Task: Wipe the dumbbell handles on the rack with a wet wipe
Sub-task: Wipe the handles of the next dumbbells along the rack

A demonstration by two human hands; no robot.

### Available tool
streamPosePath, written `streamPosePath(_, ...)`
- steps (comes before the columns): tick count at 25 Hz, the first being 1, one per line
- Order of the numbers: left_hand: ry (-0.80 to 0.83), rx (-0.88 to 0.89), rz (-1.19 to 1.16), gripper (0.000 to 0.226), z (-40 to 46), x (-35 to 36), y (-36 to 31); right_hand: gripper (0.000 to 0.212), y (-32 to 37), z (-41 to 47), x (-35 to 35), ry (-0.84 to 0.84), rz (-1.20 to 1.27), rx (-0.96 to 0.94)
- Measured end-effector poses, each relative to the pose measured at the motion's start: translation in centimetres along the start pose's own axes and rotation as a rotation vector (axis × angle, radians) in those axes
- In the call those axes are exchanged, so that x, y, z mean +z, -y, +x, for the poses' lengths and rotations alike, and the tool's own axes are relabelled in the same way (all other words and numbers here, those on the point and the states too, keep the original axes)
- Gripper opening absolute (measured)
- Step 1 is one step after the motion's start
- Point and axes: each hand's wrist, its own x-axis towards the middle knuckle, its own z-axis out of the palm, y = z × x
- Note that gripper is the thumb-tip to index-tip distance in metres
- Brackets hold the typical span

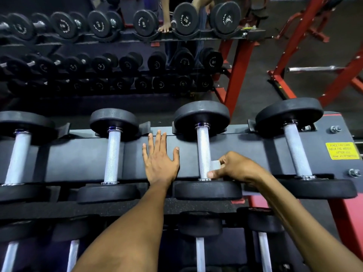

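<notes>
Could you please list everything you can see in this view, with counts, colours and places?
dumbbells: four on the top tier, black ends, silver handles; more on the tier below.
rack: one, dark grey shelf, red frame at right.
wet wipe: one, white, against the third handle from the left.
yellow label: one, on the rack's right end.
mirror: behind the rack, reflecting rows of black dumbbells.
red frames: upper right.
left hand: flat on the shelf, fingers spread.
right hand: pinches the wipe.

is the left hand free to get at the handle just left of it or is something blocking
Probably yes. The left hand lies open and flat on the rack shelf, holding nothing, and bare shelf is all that shows between it and that handle.
</notes>
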Motion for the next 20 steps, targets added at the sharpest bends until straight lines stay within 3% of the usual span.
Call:
streamPosePath(2,0.003,-0.006,0.001,0.071,0.0,0.0,0.0,0.037,1.9,-1.8,-0.4,-0.168,-0.372,-0.06)
streamPosePath(5,0.013,0.002,0.006,0.071,-0.1,0.1,0.1,0.018,5.9,-2.3,0.2,-0.174,-0.469,-0.362)
streamPosePath(6,0.021,0.008,0.01,0.072,-0.1,0.1,0.2,0.009,6.8,-1.3,0.5,-0.134,-0.576,-0.442)
streamPosePath(7,0.023,0.012,0.014,0.073,0.0,0.1,0.3,0.014,7.4,-0.2,1.0,-0.058,-0.751,-0.49)
streamPosePath(9,0.011,0.003,0.001,0.073,0.0,0.1,0.2,0.023,7.9,1.5,2.3,0.18,-1.142,-0.409)
streamPosePath(11,-0.004,-0.009,-0.021,0.072,0.0,0.1,0.0,0.025,7.8,2.1,2.8,0.31,-1.418,-0.344)
streamPosePath(13,-0.015,-0.009,-0.017,0.072,-0.1,0.2,0.0,0.024,7.8,1.4,1.9,0.378,-1.36,-0.366)
streamPosePath(15,-0.019,0.001,-0.012,0.072,0.1,0.1,0.1,0.021,7.9,1.1,-0.4,0.333,-1.145,-0.495)
streamPosePath(18,-0.025,0.014,-0.006,0.072,0.0,0.2,0.2,0.03,6.3,2.1,-4.1,-0.122,-0.81,-0.856)
streamPosePath(19,-0.027,0.009,-0.005,0.071,-0.1,0.2,0.1,0.033,5.0,2.3,-4.3,-0.267,-0.863,-0.99)
streamPosePath(20,-0.021,0.004,-0.007,0.072,-0.2,0.2,0.1,0.034,2.9,2.7,-4.0,-0.286,-0.966,-1.125)
